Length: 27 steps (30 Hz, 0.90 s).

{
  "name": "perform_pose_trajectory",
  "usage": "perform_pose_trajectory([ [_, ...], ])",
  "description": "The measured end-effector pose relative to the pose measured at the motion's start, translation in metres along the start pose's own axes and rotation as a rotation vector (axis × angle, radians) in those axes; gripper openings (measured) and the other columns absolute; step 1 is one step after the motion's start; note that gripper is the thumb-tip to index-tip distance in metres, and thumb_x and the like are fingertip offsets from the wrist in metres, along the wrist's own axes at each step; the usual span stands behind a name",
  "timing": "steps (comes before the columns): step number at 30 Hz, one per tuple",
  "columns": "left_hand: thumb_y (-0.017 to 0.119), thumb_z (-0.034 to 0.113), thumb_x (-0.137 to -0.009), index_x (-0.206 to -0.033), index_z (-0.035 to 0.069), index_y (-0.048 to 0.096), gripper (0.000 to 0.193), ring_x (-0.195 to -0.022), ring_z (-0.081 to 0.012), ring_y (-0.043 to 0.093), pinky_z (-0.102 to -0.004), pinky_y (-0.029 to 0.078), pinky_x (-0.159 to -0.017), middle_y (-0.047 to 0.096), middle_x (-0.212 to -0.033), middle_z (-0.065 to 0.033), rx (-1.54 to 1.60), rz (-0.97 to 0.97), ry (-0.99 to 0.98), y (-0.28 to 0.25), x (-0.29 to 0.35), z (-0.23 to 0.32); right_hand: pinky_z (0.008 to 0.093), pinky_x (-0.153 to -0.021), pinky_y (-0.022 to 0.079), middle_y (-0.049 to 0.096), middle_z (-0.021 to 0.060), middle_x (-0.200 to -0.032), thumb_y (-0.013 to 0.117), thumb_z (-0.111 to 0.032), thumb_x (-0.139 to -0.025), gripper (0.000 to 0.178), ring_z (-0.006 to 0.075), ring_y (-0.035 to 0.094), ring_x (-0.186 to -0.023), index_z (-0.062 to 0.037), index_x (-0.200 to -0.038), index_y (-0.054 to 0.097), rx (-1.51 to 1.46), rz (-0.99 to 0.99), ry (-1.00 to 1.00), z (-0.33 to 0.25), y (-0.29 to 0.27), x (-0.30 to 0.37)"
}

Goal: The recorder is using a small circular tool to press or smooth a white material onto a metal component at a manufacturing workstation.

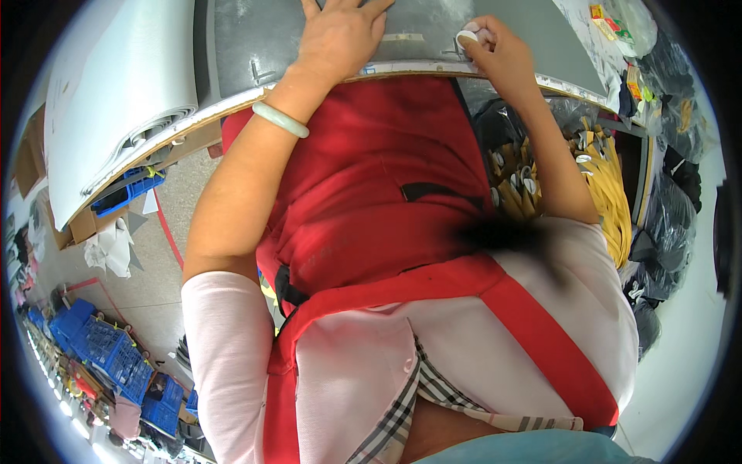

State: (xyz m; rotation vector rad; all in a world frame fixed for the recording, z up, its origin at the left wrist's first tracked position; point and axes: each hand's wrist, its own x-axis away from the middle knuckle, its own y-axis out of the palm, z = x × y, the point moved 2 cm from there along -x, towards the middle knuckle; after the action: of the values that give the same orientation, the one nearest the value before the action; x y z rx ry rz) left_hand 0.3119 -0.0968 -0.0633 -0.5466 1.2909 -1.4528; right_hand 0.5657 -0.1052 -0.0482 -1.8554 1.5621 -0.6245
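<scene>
Two hands: both are kept on the grey sheet (433, 35) at the table edge.
Left hand (340, 35): laid flat, fingers spread, nothing gripped.
Right hand (498, 50): fingers pinched around a small white piece (466, 36).
Progress: judged midway; one taped strip (402, 37) is seen placed.

Top centre: the left hand (340, 35) lies flat on the sheet (255, 39); the right hand (498, 50) sits to its right. Rolled sheets (116, 85) occupy the upper left, crates (108, 356) the lower left.

Factory workshop: worktable (255, 97) w/ grey sheets (116, 69), blue crates (108, 352).
</scene>
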Motion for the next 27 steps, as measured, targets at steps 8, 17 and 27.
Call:
perform_pose_trajectory([
  [8, 0.057, 0.02, -0.099, -0.13, 0.009, 0.066, 0.034, -0.136, -0.0353, 0.049, -0.0661, 0.027, -0.117, 0.059, -0.138, -0.0134, 0.013, -0.012, -0.009, 0.001, 0.002, -0.001, 0.0239, -0.059, 0.049, 0.059, -0.0012, -0.073, 0.069, -0.022, -0.098, 0.02, 0.0063, 0.056, -0.065, -0.0057, -0.108, 0.064, -0.132, -0.262, 0.091, -0.003, -0.018, -0.019],
  [17, 0.062, 0.021, -0.099, -0.13, 0.02, 0.068, 0.032, -0.138, -0.0317, 0.048, -0.073, 0.028, -0.111, 0.06, -0.139, -0.0062, -0.042, 0.146, 0.063, 0.01, 0.003, -0.007, 0.0396, -0.072, 0.049, 0.067, 0.0153, -0.081, 0.065, -0.02, -0.095, 0.022, 0.0281, 0.065, -0.077, 0.0017, -0.091, 0.067, 0.107, 0.152, -0.276, 0.004, -0.006, -0.159],
  [27, 0.062, 0.02, -0.099, -0.13, 0.019, 0.068, 0.032, -0.141, -0.0312, 0.046, -0.0729, 0.025, -0.114, 0.059, -0.14, -0.0059, -0.004, 0.108, 0.037, 0.011, 0.005, -0.007, 0.0488, -0.077, 0.049, 0.065, 0.0218, -0.086, 0.065, -0.022, -0.094, 0.025, 0.0429, 0.062, -0.083, 0.0026, -0.087, 0.066, -0.099, 0.121, -0.702, -0.002, 0.012, -0.191],
])
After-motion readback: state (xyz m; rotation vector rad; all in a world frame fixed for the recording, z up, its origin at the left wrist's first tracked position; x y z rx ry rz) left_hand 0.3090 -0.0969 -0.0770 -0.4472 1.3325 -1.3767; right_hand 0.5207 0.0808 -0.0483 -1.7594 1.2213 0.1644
